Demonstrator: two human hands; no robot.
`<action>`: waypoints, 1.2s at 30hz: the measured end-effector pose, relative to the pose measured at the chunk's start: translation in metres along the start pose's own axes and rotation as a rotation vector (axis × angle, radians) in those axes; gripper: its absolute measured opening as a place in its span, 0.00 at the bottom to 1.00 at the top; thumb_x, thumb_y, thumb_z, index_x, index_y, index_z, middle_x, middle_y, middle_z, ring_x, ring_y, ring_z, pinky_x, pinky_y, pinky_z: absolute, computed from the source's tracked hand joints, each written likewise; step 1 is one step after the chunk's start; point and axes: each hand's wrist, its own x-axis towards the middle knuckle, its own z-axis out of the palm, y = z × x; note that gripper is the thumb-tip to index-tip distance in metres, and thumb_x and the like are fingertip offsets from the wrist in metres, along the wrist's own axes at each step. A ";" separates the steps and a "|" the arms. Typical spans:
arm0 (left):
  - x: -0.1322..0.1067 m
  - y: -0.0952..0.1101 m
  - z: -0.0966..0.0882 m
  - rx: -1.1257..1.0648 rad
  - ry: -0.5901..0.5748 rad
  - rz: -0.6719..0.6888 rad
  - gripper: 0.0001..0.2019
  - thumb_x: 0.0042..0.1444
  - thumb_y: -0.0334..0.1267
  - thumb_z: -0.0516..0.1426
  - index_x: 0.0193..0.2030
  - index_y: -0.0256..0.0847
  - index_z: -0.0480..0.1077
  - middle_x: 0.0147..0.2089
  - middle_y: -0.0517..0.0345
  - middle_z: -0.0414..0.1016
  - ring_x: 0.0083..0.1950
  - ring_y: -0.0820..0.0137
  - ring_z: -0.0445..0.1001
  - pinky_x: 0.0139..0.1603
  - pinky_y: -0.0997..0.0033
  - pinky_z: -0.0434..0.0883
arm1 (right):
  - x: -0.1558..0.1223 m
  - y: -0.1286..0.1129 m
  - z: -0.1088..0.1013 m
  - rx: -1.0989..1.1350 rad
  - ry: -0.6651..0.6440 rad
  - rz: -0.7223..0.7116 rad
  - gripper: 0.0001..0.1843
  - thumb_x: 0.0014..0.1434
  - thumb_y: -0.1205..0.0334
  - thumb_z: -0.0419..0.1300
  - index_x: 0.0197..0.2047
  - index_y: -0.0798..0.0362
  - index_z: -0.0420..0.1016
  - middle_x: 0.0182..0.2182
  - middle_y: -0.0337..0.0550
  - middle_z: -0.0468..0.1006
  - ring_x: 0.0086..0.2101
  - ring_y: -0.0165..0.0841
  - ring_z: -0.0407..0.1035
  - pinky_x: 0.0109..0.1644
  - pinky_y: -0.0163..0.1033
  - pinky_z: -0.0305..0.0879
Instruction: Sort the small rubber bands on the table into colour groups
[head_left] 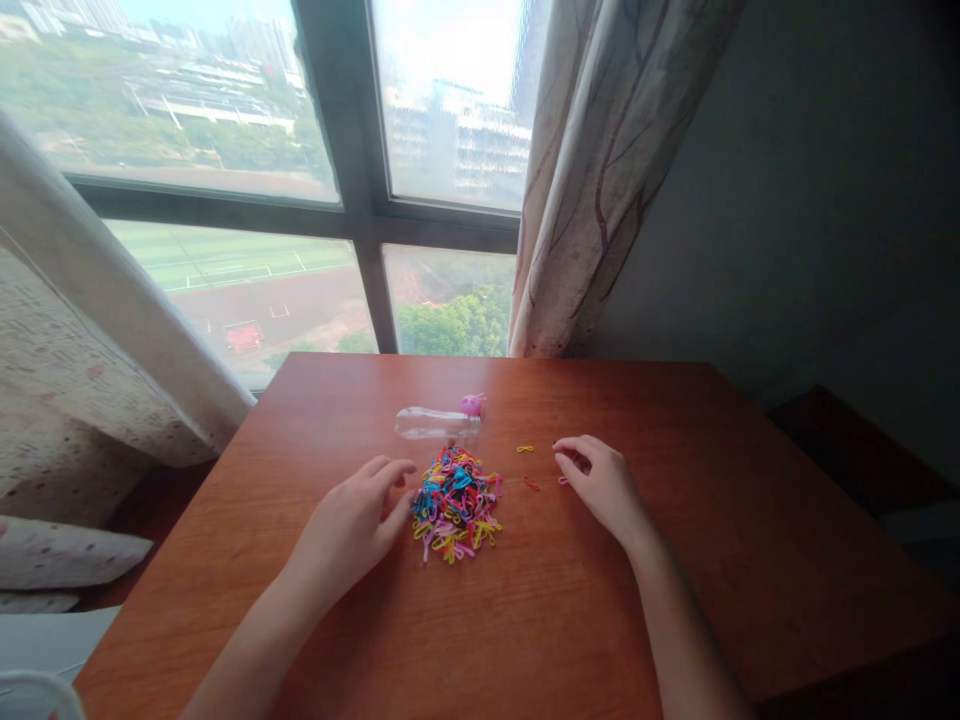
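A heap of small colourful elastic hair bands (457,505), in blue, yellow, pink, red and black, lies on the wooden table. My left hand (356,520) rests at the heap's left edge, fingers apart and curved toward it, holding nothing visible. To the right, my right hand (604,485) has its thumb and index finger drawn close in a pinch, with a tiny dark speck at the fingertips. Beneath that thumb a pink band (563,481) shows. A yellow band (525,449) and a red band (531,483) lie singly between heap and right hand.
Behind the heap a clear plastic bottle (431,423) lies on its side, with a pink cap (472,404) at its right end. The table (465,640) reaches back to a window, with curtains (577,180) on either side. A white object (45,640) stands at lower left.
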 end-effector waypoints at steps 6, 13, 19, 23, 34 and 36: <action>-0.002 0.002 -0.002 -0.175 -0.150 0.026 0.13 0.57 0.38 0.56 0.49 0.47 0.73 0.35 0.61 0.79 0.32 0.69 0.75 0.32 0.74 0.67 | -0.020 -0.048 0.032 0.158 -0.204 -0.089 0.08 0.60 0.68 0.59 0.39 0.49 0.78 0.33 0.41 0.79 0.32 0.34 0.72 0.36 0.37 0.66; 0.000 0.017 0.007 -0.186 -0.188 0.090 0.10 0.57 0.35 0.56 0.45 0.45 0.74 0.38 0.57 0.78 0.36 0.68 0.74 0.37 0.73 0.68 | -0.008 -0.069 0.056 0.153 -0.159 -0.180 0.08 0.59 0.71 0.61 0.40 0.51 0.78 0.33 0.40 0.78 0.32 0.32 0.70 0.38 0.35 0.64; 0.001 0.012 0.008 -0.180 -0.097 0.097 0.09 0.59 0.33 0.54 0.44 0.44 0.74 0.37 0.59 0.77 0.31 0.71 0.72 0.34 0.75 0.67 | -0.008 -0.067 0.066 0.106 -0.144 -0.180 0.06 0.58 0.72 0.63 0.36 0.53 0.79 0.31 0.40 0.78 0.32 0.32 0.71 0.38 0.35 0.63; 0.001 0.015 0.009 -0.216 -0.033 0.133 0.10 0.60 0.33 0.52 0.45 0.44 0.73 0.37 0.59 0.76 0.31 0.73 0.72 0.34 0.76 0.67 | -0.010 -0.067 0.064 0.130 -0.142 -0.176 0.05 0.58 0.71 0.64 0.36 0.52 0.80 0.31 0.40 0.79 0.31 0.32 0.70 0.38 0.35 0.63; -0.002 0.024 0.006 -0.203 0.057 0.154 0.14 0.63 0.35 0.52 0.54 0.43 0.71 0.40 0.57 0.73 0.31 0.73 0.70 0.35 0.75 0.68 | -0.015 -0.070 0.057 0.329 -0.156 -0.083 0.03 0.56 0.70 0.66 0.34 0.53 0.79 0.29 0.37 0.79 0.27 0.28 0.68 0.30 0.31 0.61; -0.002 0.029 0.008 -0.198 0.087 0.152 0.12 0.63 0.39 0.54 0.51 0.43 0.73 0.39 0.57 0.74 0.33 0.72 0.72 0.36 0.74 0.69 | -0.016 -0.073 0.057 0.361 -0.157 -0.092 0.03 0.56 0.69 0.66 0.35 0.53 0.79 0.29 0.37 0.78 0.27 0.28 0.68 0.30 0.31 0.61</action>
